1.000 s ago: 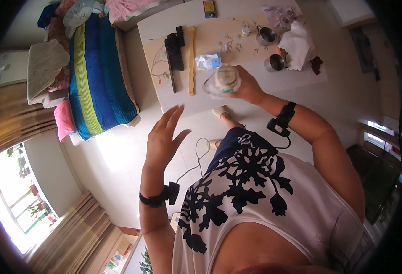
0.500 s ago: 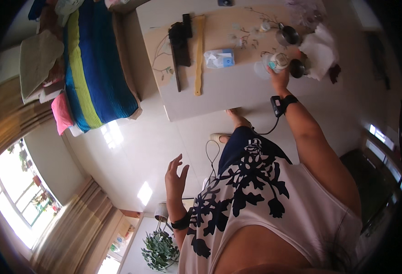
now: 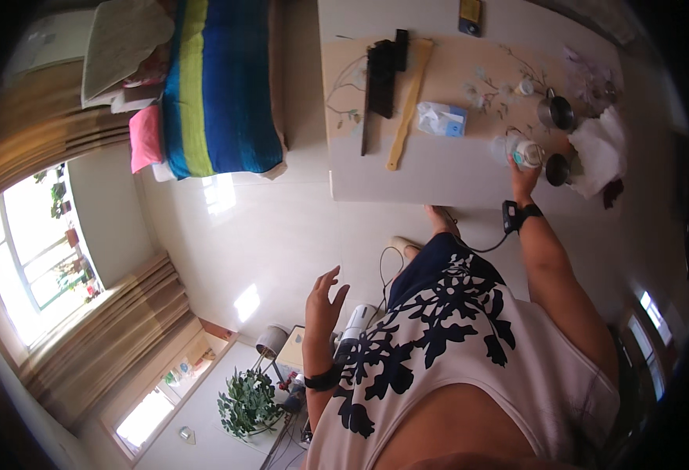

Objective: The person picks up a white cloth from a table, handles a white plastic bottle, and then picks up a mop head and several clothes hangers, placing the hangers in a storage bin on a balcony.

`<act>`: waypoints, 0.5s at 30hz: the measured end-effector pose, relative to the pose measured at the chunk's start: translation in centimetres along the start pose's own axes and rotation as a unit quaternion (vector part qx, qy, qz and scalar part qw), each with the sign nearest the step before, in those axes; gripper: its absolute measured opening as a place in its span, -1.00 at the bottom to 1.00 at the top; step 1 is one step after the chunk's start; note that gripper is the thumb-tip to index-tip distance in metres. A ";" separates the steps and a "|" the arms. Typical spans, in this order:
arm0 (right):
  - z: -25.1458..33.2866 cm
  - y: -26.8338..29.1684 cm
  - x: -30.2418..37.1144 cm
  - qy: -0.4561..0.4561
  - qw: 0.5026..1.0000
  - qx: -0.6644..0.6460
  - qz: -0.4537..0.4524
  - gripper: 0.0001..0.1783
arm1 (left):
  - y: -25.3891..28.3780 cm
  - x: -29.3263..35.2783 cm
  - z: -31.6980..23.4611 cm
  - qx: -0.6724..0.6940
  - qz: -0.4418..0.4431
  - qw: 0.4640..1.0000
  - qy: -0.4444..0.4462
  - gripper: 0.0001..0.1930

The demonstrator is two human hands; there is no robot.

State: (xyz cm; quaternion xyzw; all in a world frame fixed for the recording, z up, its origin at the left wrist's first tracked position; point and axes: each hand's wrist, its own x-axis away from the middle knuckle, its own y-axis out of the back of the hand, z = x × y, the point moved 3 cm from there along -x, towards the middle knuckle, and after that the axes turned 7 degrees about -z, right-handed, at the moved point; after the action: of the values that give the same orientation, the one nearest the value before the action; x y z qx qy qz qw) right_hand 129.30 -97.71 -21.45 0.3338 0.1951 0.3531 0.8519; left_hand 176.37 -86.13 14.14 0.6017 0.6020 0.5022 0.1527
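At the table's near right side, my right hand [image 3: 524, 180] has its fingers round a clear jar with a white lid [image 3: 528, 153]. The jar stands over the tabletop; whether it touches the surface I cannot tell. A metal cup [image 3: 556, 170] is just right of my right hand, and a second metal cup [image 3: 554, 113] lies farther back. My left hand [image 3: 325, 304] hangs over the floor, away from the table, with its fingers apart and nothing in them.
On the table [image 3: 438, 176] lie a black brush-like tool [image 3: 380, 78], a long yellowish wooden strip [image 3: 409, 106], a packet of wipes [image 3: 441, 120] and a crumpled white cloth [image 3: 601, 153]. Left stands a striped bed [image 3: 227, 94]. Near my left arm is a potted plant [image 3: 247, 403].
The view has shifted, so the table and bed sit farther right in it. My right hand stays on the jar. My left hand remains open, held low off the table.
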 end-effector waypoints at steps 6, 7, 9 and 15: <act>-0.8 -0.4 -0.2 0.000 0.997 0.031 0.075 -0.14 | 1.8 0.7 0.4 0.002 -0.028 1.000 0.008 -0.58; -4.7 -1.7 -0.3 -0.001 0.999 0.023 0.040 -0.07 | 2.4 0.7 0.2 0.002 -0.034 0.999 0.009 -0.58; -9.0 -3.5 -1.4 0.016 0.999 0.024 0.017 0.00 | 3.4 1.6 0.0 0.016 -0.070 0.997 0.010 -0.59; -13.8 -3.4 -3.9 -0.110 0.890 0.036 0.442 -0.37 | 5.4 3.7 0.6 0.030 -0.132 0.991 0.015 -0.59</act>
State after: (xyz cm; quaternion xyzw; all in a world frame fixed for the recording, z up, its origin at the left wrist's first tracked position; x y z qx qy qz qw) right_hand 120.48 -96.40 -33.20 0.4527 -0.0545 0.6469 0.6113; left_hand 179.10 -83.90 19.67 0.5138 0.6932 0.4682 0.1902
